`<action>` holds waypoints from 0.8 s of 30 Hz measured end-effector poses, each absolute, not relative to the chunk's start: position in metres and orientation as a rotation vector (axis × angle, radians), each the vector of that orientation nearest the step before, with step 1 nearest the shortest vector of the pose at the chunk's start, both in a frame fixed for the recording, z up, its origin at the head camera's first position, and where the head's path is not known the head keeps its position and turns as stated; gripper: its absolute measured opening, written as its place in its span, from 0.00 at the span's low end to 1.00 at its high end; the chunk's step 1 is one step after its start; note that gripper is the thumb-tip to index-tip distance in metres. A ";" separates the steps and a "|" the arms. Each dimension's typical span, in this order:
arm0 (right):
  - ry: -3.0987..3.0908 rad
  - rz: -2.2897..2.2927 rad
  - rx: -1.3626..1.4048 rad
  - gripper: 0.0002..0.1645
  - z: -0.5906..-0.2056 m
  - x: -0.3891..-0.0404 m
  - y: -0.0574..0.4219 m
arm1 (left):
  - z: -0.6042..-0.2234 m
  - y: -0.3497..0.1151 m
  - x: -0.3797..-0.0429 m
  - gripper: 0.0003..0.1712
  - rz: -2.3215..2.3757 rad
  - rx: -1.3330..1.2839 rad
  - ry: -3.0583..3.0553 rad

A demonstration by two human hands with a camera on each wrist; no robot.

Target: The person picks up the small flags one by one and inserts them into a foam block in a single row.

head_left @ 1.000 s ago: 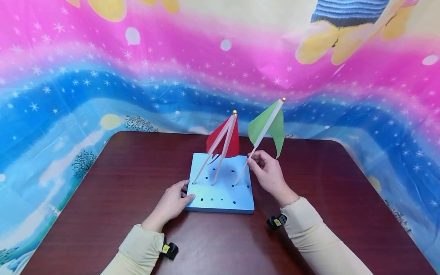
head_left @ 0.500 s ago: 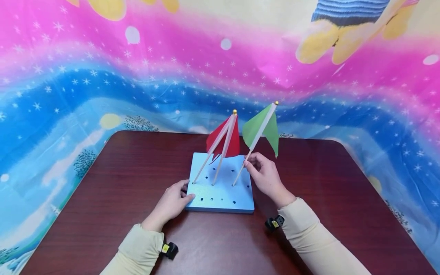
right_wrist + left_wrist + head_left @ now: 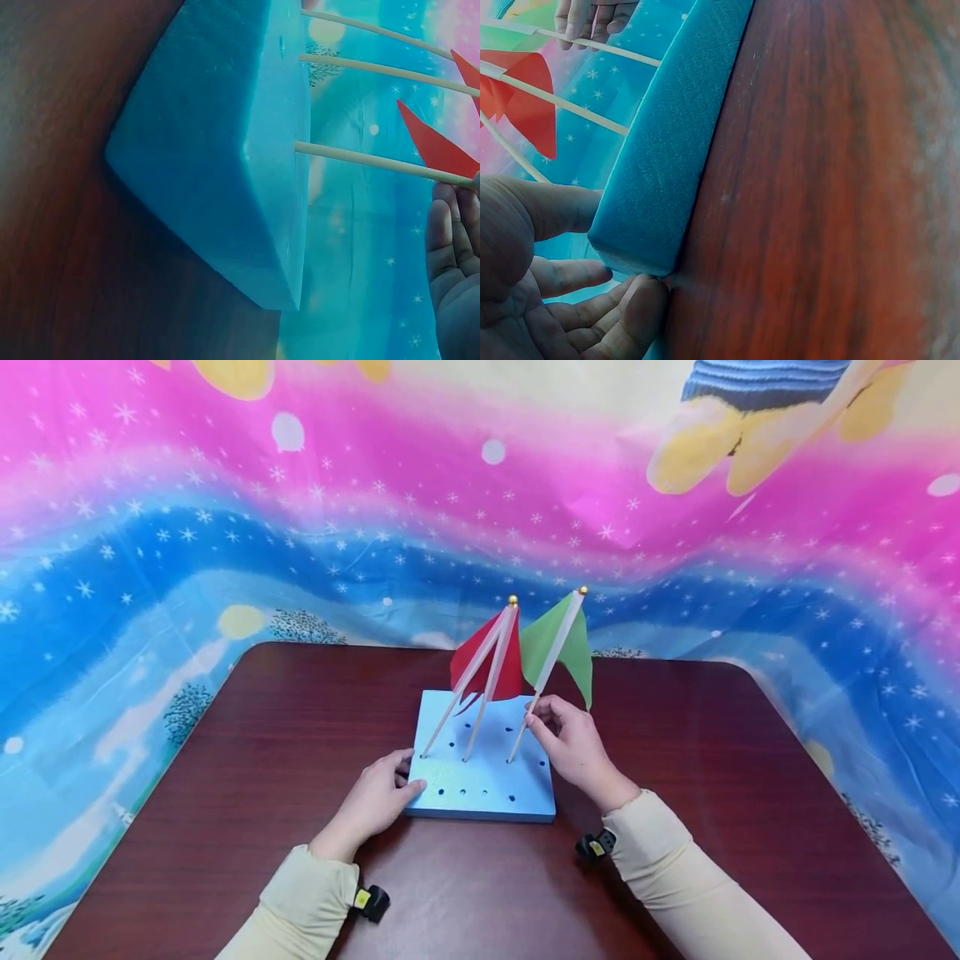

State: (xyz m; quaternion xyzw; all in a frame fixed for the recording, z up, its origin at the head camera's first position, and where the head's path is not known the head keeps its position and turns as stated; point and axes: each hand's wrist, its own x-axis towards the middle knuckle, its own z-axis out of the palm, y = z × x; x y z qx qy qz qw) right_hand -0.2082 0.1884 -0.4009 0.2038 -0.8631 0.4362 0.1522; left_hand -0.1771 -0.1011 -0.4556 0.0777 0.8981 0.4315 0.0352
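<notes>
A blue foam block (image 3: 480,779) with small holes in its top lies on the table. My left hand (image 3: 375,795) holds its left edge, thumb on the top and fingers along the side; in the left wrist view the thumb (image 3: 562,210) reaches over the corner. My right hand (image 3: 579,745) pinches the wooden stick of a green flag (image 3: 574,647) between thumb and fingertips. The foot of that stick (image 3: 367,159) stands in a hole, and the flag tilts to the right. Two red flags (image 3: 512,664) stand in holes farther left, their tops meeting at a gold ball.
The dark red-brown table (image 3: 315,710) surrounds the block. Behind it hangs a colourful printed cloth (image 3: 420,485). Small black devices (image 3: 371,903) sit at both wrists.
My right hand has moved slightly left, swinging the top of the green flag leftward, more upright and closer to the red flags. My left hand stays at the block's edge.
</notes>
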 end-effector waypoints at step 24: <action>-2.509 1.135 0.633 0.05 -0.409 -0.209 0.185 | -0.457 -0.101 -0.180 0.31 1.327 0.240 2.770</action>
